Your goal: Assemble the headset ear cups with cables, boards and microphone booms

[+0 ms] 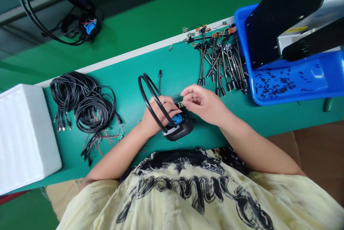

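A black plastic housing (pixel 182 129) with a blue part (pixel 176 119) inside sits in front of me, and two thick black cable loops (pixel 145 94) rise from it. My left hand (pixel 159 113) reaches behind the loops, its thumb and fingertips pinched at the edge of a small green circuit board (pixel 180 104) above the housing. My right hand (pixel 202 102) is on the other side of the board. Its fingers are loosely curled and apart from the thumb, whose tip is at the board's edge; I cannot tell whether it touches.
Coiled black cables (pixel 95 111) with small boards lie left, beside a white foam box (pixel 29 137). Several short black cables (pixel 223 65) lie at right, next to a blue tray (pixel 290 99) with small black pieces and a black machine (pixel 285 18). Another looped unit (pixel 90 25) is beyond the table.
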Motion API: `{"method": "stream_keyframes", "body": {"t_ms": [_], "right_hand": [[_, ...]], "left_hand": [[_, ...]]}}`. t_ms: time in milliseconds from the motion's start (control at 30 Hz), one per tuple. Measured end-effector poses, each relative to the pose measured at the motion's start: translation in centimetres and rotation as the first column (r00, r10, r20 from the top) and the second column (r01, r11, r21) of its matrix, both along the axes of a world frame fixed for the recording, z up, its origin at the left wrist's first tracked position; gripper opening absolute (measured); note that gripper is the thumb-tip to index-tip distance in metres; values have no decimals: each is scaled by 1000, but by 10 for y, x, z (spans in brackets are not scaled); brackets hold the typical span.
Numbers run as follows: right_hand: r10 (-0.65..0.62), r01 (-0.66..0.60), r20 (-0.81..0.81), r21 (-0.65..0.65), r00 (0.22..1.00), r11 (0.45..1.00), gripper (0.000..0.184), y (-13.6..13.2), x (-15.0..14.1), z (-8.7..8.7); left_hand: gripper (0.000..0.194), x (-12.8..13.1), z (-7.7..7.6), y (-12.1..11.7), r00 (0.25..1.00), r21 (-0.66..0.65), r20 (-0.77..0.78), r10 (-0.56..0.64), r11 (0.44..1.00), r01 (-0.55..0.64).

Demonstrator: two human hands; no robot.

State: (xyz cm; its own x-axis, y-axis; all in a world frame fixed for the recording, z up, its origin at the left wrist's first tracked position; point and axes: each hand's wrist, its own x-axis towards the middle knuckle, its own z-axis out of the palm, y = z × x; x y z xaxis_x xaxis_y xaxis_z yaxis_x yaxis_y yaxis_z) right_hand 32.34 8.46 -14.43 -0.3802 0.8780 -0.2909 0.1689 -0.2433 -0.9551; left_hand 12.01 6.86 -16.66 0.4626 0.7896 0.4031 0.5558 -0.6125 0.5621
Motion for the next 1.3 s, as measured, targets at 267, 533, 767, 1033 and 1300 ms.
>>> {"method": "stream_keyframes", "body": {"t_ms": [267, 533, 767, 1033, 1300], "right_hand": [[71, -70, 11, -66, 997, 995, 25, -4, 0, -9], [108, -110, -24, -102, 994, 989, 25, -5, -5, -18], [115, -118, 57, 60, 992, 991, 32, -19, 27, -21], [286, -405, 388, 273, 876, 872, 49, -76, 46, -27], [210, -367, 419, 339, 883, 866, 39, -80, 38, -36]], "left_hand": [[22, -3, -9, -8, 997, -193, -52, -62, 980, 51], [23, -8, -12, -10, 986, -326, -120, -112, 943, 67], [20, -7, -13, -15, 981, -312, -93, -169, 941, 132], [15, -1, -22, -17, 974, -294, -118, -191, 944, 149], [14, 0, -16, -18, 979, -256, -104, -176, 956, 145]]}}
